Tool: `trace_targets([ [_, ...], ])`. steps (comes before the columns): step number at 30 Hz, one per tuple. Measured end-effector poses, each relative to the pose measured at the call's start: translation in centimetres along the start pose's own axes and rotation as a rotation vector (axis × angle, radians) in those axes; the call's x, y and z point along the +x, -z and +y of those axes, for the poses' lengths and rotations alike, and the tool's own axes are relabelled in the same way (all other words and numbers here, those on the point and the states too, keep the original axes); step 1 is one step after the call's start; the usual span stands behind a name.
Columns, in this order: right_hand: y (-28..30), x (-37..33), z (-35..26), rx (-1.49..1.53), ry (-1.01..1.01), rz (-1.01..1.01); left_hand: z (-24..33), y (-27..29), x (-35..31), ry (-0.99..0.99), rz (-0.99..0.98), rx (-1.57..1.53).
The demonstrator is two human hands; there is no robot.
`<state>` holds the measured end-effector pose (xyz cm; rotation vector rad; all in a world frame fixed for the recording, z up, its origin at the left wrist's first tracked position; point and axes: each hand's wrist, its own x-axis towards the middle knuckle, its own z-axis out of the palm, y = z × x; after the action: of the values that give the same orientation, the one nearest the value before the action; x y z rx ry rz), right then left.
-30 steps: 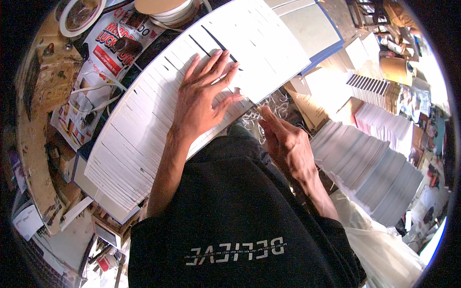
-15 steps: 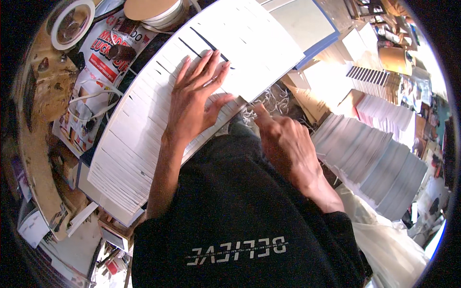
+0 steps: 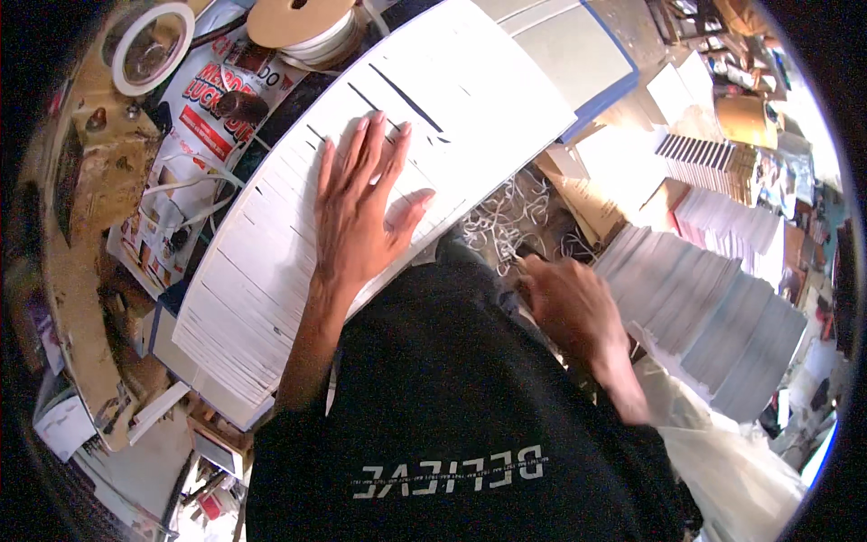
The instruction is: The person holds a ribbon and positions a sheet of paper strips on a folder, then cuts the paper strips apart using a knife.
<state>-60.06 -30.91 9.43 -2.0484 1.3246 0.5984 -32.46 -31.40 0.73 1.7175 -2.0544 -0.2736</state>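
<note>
A long row of white paper blocks (image 3: pixel 257 257), pressed side by side with thin dark gaps between them, runs diagonally in front of me. My left hand (image 3: pixel 361 208) lies on its top with the fingers stretched out. The thumb is spread toward the near edge. My right hand (image 3: pixel 578 303) is off the row, to the right of its near edge, with the fingers curled closed. A small pale tip shows at its fingertips, but what it belongs to is hidden by the hand and blur.
Curly white strips (image 3: pixel 515 212) lie below the row's right side. Tall grey-white paper stacks (image 3: pixel 686 289) stand at the right. A cord spool (image 3: pixel 293 27) and a tape roll (image 3: pixel 126 72) sit at the far left. A blue-edged board (image 3: pixel 578 63) extends beyond the row.
My right hand has moved away from the row's near edge, down and to the right. My left hand stays on the paper, its fingers slightly lower. The view has shifted a little.
</note>
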Motion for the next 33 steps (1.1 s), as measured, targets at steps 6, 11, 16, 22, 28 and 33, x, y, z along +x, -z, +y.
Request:
trace_targets([
  [6, -1.2, 0.5, -0.8, 0.392, 0.307, 0.520, 0.5, 1.4, -0.5, 0.014, -0.049, 0.067],
  [11, -3.1, 3.5, -1.4, 0.299, 0.388, 0.480, 0.1, 0.7, -0.7, 0.015, -0.034, 0.061],
  [16, -2.9, 3.5, -1.9, 0.315, 0.369, 0.516, 0.1, 0.4, -0.9, 0.020, -0.006, 0.095],
  [22, -2.7, 3.4, -2.1, 0.337, 0.337, 0.507, -0.1, 0.1, -1.0, 0.016, 0.017, 0.083],
  [28, -3.4, 3.0, -2.8, 0.230, 0.295, 0.550, 0.0, 0.0, -1.0, 0.009, 0.028, 0.084],
  [33, -2.9, 1.5, -3.8, 0.082, 0.151, 0.461, 0.1, 0.2, -0.8, 0.017, 0.025, 0.083],
])
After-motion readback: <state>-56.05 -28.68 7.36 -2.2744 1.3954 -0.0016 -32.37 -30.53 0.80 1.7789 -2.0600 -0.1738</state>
